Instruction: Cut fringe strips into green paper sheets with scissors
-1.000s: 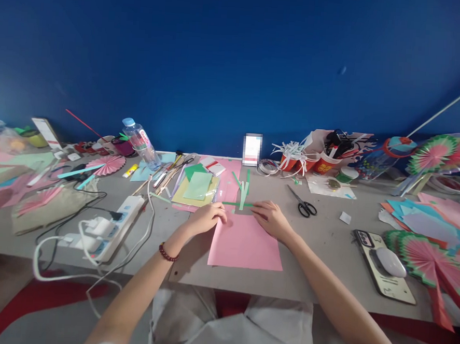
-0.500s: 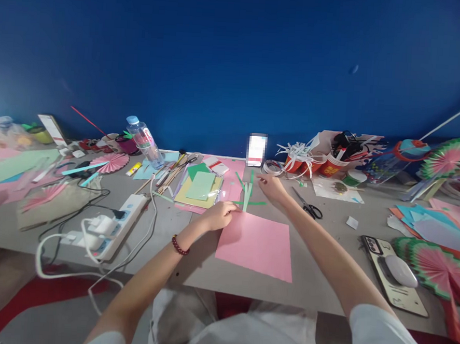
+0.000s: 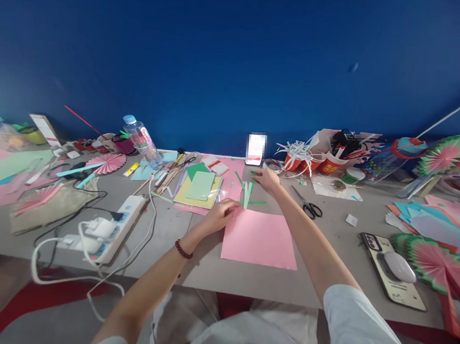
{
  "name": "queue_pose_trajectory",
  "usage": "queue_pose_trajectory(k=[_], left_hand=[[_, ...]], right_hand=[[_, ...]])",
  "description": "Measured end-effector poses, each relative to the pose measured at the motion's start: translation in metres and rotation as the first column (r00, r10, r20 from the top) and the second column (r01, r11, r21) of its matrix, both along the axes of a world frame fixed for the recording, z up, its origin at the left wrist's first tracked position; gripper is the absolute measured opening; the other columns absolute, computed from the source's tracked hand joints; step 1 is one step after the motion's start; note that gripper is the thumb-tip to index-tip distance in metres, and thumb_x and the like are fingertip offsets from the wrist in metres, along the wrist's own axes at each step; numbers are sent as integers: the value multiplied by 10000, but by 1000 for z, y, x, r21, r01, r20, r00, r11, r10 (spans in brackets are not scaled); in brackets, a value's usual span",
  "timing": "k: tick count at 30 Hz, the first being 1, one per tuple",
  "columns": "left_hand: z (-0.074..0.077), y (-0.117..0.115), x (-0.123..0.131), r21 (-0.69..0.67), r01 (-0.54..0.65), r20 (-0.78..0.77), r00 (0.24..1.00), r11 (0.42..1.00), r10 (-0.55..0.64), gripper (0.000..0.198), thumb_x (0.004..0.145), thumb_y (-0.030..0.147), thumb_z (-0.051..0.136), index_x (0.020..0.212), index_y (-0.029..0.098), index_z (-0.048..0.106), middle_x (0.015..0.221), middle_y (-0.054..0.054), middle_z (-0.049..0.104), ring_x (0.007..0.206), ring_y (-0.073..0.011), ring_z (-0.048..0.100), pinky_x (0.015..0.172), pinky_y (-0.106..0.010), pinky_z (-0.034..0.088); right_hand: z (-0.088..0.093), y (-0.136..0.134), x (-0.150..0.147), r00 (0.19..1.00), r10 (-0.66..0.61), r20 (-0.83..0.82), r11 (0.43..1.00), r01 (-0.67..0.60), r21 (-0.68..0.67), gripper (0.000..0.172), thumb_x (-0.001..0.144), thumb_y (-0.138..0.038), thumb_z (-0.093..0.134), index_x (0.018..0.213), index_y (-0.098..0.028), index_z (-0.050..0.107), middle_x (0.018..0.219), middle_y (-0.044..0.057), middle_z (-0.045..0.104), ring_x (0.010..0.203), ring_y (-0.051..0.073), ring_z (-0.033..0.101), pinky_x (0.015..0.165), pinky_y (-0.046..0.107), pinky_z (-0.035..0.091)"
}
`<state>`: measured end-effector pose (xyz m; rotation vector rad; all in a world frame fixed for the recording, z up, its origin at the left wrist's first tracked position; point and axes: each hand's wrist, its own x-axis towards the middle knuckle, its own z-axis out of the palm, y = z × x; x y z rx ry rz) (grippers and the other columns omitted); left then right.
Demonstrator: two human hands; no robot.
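Observation:
A pink paper sheet point(image 3: 260, 241) lies flat on the grey table in front of me. My left hand point(image 3: 222, 214), with a dark bead bracelet at its wrist, has its fingers closed on the sheet's upper left corner. Pale green paper strips point(image 3: 247, 195) stick out just beyond the sheet's top edge. Farther forward, my right hand point(image 3: 266, 180) stretches its fingers over the top of a green strip point(image 3: 251, 182), fingertips slightly apart. Whether they touch the strip is hard to make out. Another green strip point(image 3: 257, 202) lies crosswise nearby.
Black scissors point(image 3: 310, 208) lie right of my right forearm. An upright phone point(image 3: 255, 150) leans at the blue wall beside paper cups point(image 3: 329, 165). Left are stacked papers point(image 3: 200, 186), a plastic bottle point(image 3: 144, 143) and a power strip point(image 3: 121, 227). Another phone point(image 3: 387, 275) lies right.
The pink sheet has turned slightly and its near edge has moved away from me. My right hand has shifted a little left and forward over the green strip.

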<state>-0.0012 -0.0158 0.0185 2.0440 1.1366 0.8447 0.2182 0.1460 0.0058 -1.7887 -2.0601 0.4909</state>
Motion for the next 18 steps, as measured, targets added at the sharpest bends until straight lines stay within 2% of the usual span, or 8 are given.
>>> queue_pose_trajectory(k=[4, 8, 10, 12, 15, 18], left_hand=[[-2, -1, 2, -38, -4, 14, 1000, 999, 5, 303, 832, 109, 451, 1067, 179, 629, 1045, -68, 631, 834, -146, 594, 698, -254, 482], [-6, -4, 6, -83, -1, 80, 997, 997, 8, 247, 843, 181, 505, 1056, 180, 632, 1084, -70, 631, 904, -157, 597, 718, -249, 483], [-8, -7, 10, -96, -8, 110, 994, 995, 19, 235, 845, 233, 538, 1053, 179, 634, 1092, -74, 630, 879, -154, 596, 722, -255, 491], [-11, -10, 16, -114, -11, 128, 991, 993, 26, 244, 844, 261, 548, 1058, 176, 630, 1105, -82, 625, 796, -138, 589, 694, -259, 499], [-12, -14, 23, -89, 23, 90, 996, 996, -15, 272, 865, 260, 513, 1109, 179, 601, 1105, -86, 622, 749, -130, 587, 682, -267, 510], [-4, -16, 23, 108, 124, -147, 983, 986, -108, 348, 857, 223, 525, 1204, 203, 540, 1113, -78, 624, 911, -182, 600, 843, -340, 492]], right_hand=[[0, -6, -4, 993, -33, -112, 997, 40, 62, 306, 796, -313, 601, 1067, -232, 717, 939, 51, 702, 864, 216, 616, 724, 293, 463], [4, -8, -6, 973, -33, -228, 988, 66, 137, 378, 827, -280, 505, 1152, -171, 665, 979, 67, 678, 793, 175, 598, 742, 285, 468], [10, -10, -3, 943, -15, -333, 979, 83, 188, 426, 814, -283, 505, 1204, -155, 621, 960, 66, 663, 762, 164, 582, 750, 293, 474], [18, -17, 1, 867, 21, -497, 966, 111, 234, 496, 777, -301, 555, 1251, -154, 572, 894, 49, 646, 729, 157, 564, 734, 304, 479], [37, -40, 9, 684, 74, -726, 972, 114, 206, 655, 726, -332, 632, 1343, -189, 464, 751, -7, 591, 659, 146, 540, 643, 294, 479], [58, -82, 21, 495, 90, -864, 992, 32, 122, 781, 705, -365, 689, 1407, -258, 363, 689, -37, 541, 659, 149, 552, 575, 259, 462]])
